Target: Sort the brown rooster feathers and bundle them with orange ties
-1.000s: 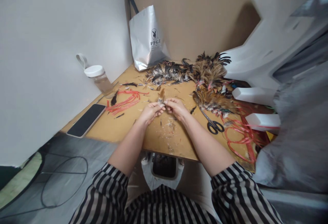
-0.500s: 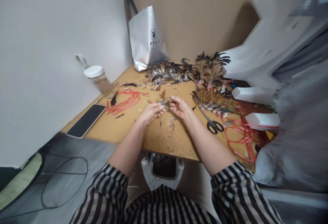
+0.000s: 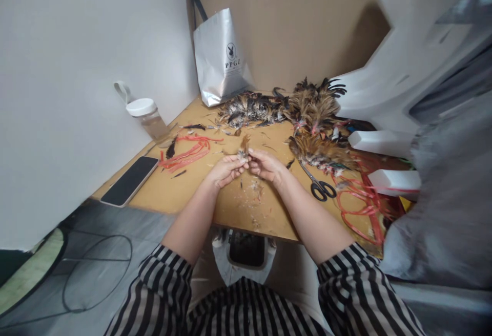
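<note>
Over the middle of the table, my left hand [image 3: 227,169] pinches a small bunch of brown feathers [image 3: 244,146] by its pale, fluffy base. My right hand [image 3: 265,165] meets it from the other side, thumb and finger closed at the base of the same bunch. The tips of the bunch point up and away from me. Behind lie a loose heap of dark and whitish feathers [image 3: 249,109] and a tied-looking pile of brown feathers [image 3: 313,103]. Another brown feather bundle [image 3: 323,150] lies to the right, beside black-handled scissors [image 3: 322,189].
Red plastic strips [image 3: 188,154] lie at the left, and more red strips [image 3: 361,203] tangle at the right edge. A phone [image 3: 129,181], a lidded jar [image 3: 148,118] and a silver bag [image 3: 221,59] stand or lie around the table. Below its front edge is a dark bin [image 3: 246,249].
My right hand has moved slightly left, closing in on my left hand. The dark feather bits it held out to the right now sit against the bunch. My left hand stays put.
</note>
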Available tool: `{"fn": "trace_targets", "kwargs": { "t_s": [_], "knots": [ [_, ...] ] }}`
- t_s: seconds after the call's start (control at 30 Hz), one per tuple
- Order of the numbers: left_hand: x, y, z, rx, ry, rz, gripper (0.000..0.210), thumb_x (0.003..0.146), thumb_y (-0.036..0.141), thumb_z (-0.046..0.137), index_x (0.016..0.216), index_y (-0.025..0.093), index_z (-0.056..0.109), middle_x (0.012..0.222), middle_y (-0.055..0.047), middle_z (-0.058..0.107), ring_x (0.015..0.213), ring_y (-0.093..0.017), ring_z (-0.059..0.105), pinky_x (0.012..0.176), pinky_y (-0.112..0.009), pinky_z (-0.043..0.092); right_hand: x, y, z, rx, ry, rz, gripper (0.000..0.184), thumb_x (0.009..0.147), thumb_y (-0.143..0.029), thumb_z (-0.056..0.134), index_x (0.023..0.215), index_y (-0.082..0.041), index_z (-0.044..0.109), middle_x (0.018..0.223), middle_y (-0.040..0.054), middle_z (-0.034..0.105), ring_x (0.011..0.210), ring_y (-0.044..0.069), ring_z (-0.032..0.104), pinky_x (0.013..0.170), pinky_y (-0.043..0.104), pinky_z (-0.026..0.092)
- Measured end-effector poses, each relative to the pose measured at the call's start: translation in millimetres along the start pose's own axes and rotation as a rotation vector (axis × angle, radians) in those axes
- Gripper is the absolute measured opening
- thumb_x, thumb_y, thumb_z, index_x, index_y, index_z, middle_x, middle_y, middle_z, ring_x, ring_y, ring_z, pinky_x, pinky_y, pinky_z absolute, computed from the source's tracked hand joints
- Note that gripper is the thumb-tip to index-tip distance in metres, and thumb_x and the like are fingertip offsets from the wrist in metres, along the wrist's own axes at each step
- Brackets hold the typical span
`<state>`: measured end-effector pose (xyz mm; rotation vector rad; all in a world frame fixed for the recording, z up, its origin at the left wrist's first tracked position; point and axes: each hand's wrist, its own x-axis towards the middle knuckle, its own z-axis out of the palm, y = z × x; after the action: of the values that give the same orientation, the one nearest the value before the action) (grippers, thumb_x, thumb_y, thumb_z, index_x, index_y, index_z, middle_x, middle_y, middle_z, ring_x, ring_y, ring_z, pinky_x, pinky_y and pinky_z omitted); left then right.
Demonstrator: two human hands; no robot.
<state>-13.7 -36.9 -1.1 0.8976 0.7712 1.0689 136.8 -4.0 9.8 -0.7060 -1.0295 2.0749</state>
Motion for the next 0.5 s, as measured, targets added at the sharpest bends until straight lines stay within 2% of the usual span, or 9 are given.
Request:
{"fn": "trace_targets", "kwargs": {
  "t_s": [0.1, 0.2, 0.3, 0.4, 0.5],
  "knots": [
    [0.7, -1.3, -1.1, 0.001, 0.007, -0.009, 0.016, 0.063, 0.018, 0.070, 0.075, 0.009, 0.064, 0.063, -0.003, 0.061, 0.047, -0.002, 0.050, 0.044, -0.011, 0.037, -1.7, -4.6, -0.6, 0.023, -0.015, -0.041, 0.030, 0.058, -0.031, 0.073, 0.063, -0.016, 0.048, 0.054, -0.0061, 0.045, 0.041, 0.002, 0.028, 0.037, 0.016, 0.017],
    [3.1, -1.7, -3.8, -0.044, 0.024, 0.008, 0.012, 0.064, 0.015, 0.069, 0.073, 0.009, 0.063, 0.064, -0.003, 0.062, 0.049, -0.002, 0.051, 0.045, -0.010, 0.039, -3.4, -10.1, -1.7, 0.051, 0.032, -0.086, 0.030, 0.057, -0.029, 0.074, 0.065, -0.016, 0.048, 0.057, -0.0059, 0.047, 0.042, 0.002, 0.029, 0.037, 0.016, 0.019],
    [5.7, -0.3, -5.7, -0.127, 0.089, 0.025, 0.009, 0.066, 0.012, 0.067, 0.073, 0.009, 0.063, 0.064, -0.003, 0.062, 0.048, -0.002, 0.050, 0.044, -0.009, 0.038, -4.4, -13.9, -3.0, 0.049, 0.072, -0.127, 0.030, 0.056, -0.030, 0.074, 0.067, -0.016, 0.050, 0.058, -0.0055, 0.047, 0.042, 0.002, 0.030, 0.037, 0.016, 0.018],
    [7.0, 1.0, -5.7, -0.157, 0.163, 0.016, 0.006, 0.068, 0.009, 0.065, 0.073, 0.008, 0.063, 0.064, -0.003, 0.062, 0.048, -0.001, 0.050, 0.044, -0.009, 0.039, -4.2, -13.1, -2.5, -0.027, 0.107, -0.161, 0.032, 0.055, -0.033, 0.074, 0.063, -0.016, 0.048, 0.054, -0.0059, 0.045, 0.041, 0.002, 0.029, 0.036, 0.016, 0.016],
    [7.6, -0.2, -5.2, -0.102, 0.154, -0.004, 0.008, 0.068, 0.011, 0.065, 0.076, 0.008, 0.063, 0.067, -0.005, 0.064, 0.049, -0.002, 0.052, 0.045, -0.010, 0.040, -3.0, -8.1, 1.8, -0.187, 0.153, -0.218, 0.033, 0.054, -0.037, 0.073, 0.058, -0.015, 0.049, 0.047, -0.0061, 0.042, 0.039, 0.003, 0.029, 0.037, 0.017, 0.016]
  ]
}}
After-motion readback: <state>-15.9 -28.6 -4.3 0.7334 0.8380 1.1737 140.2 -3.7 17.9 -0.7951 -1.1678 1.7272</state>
